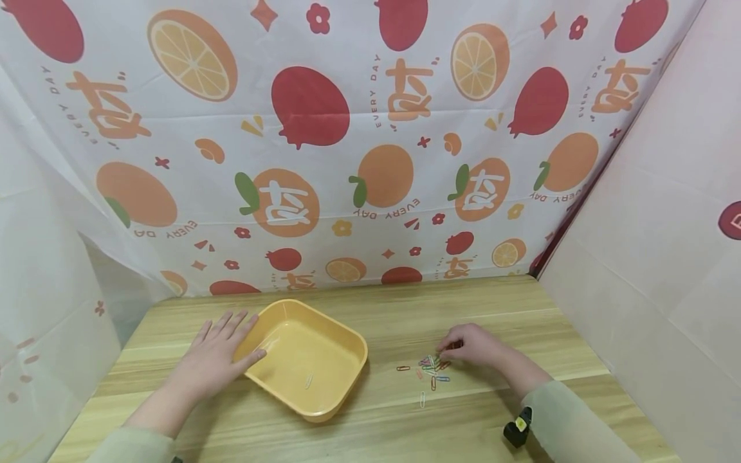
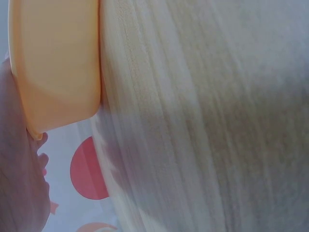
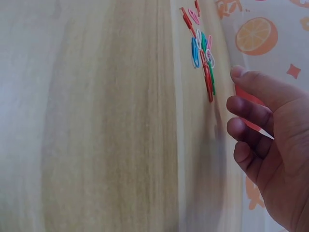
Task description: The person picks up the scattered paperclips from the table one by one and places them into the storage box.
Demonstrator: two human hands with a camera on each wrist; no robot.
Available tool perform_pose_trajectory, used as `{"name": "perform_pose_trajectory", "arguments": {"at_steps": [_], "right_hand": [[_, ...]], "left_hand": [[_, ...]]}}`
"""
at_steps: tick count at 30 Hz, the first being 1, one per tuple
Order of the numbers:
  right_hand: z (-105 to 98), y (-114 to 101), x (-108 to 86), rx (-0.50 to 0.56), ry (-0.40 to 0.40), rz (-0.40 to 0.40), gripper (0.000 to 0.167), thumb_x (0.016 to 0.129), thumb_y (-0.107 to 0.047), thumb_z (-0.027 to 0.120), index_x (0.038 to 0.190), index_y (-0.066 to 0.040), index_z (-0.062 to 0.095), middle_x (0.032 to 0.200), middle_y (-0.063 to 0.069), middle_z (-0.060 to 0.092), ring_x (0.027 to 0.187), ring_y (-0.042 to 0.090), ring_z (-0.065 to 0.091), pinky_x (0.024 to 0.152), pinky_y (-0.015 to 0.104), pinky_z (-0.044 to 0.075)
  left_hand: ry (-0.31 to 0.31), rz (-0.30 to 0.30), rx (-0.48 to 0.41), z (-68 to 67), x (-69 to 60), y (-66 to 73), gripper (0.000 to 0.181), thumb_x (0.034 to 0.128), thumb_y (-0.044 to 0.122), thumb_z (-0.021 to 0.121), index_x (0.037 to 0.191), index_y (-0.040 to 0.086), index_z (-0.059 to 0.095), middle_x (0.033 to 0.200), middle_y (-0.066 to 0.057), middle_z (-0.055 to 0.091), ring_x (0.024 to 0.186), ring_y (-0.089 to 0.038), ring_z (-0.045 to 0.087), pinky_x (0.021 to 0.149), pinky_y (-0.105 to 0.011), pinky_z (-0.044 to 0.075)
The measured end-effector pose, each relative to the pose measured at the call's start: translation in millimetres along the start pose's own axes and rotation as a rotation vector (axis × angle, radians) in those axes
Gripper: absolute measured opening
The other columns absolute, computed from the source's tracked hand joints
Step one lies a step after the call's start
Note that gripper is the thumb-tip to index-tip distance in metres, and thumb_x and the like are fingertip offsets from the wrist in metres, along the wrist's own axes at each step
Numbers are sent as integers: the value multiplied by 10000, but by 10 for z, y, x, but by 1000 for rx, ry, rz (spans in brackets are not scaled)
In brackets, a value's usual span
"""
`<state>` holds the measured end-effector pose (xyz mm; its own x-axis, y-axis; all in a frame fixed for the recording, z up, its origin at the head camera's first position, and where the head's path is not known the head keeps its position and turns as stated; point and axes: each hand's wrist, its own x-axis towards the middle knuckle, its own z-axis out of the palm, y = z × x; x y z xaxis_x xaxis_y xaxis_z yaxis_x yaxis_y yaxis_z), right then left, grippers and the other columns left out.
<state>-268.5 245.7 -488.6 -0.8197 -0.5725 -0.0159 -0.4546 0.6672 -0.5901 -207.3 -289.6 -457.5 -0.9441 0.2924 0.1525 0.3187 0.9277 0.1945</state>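
A yellow plastic basin point(image 1: 289, 405) stands on the wooden table, with one pale paper clip point(image 1: 309, 382) lying inside. My left hand point(image 1: 215, 352) rests at the basin's left rim, its fingers spread and the thumb reaching over the edge; the left wrist view shows this hand against the basin's outer wall point(image 2: 58, 63). To the right, several coloured paper clips point(image 1: 442, 379) lie in a loose heap. Just beside and above them is my right hand point(image 1: 471, 346). From the right wrist, that hand point(image 3: 275, 130) has loosely bent fingers, thumb apart, and nothing visible between them.
A red clip point(image 1: 403, 368) and a white clip point(image 1: 422, 400) lie slightly away from the heap. Behind the table point(image 1: 393, 431) hangs a fruit-printed cloth point(image 1: 347, 141); pale cloth sides point(image 1: 666, 257) stand at left and right.
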Motion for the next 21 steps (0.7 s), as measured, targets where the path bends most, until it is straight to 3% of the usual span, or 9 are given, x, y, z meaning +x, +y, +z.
{"name": "perform_pose_trajectory", "arguments": {"at_steps": [21], "right_hand": [[64, 54, 47, -96, -26, -80, 86, 901, -234, 742, 966, -244, 798, 888, -191, 651, 820, -3, 602, 749, 255, 537]], "left_hand": [[-12, -2, 4, 21, -3, -18, 823, 977, 632, 443, 1565, 80, 282, 1597, -246, 225, 1453, -487, 163, 1176, -574, -121]]}}
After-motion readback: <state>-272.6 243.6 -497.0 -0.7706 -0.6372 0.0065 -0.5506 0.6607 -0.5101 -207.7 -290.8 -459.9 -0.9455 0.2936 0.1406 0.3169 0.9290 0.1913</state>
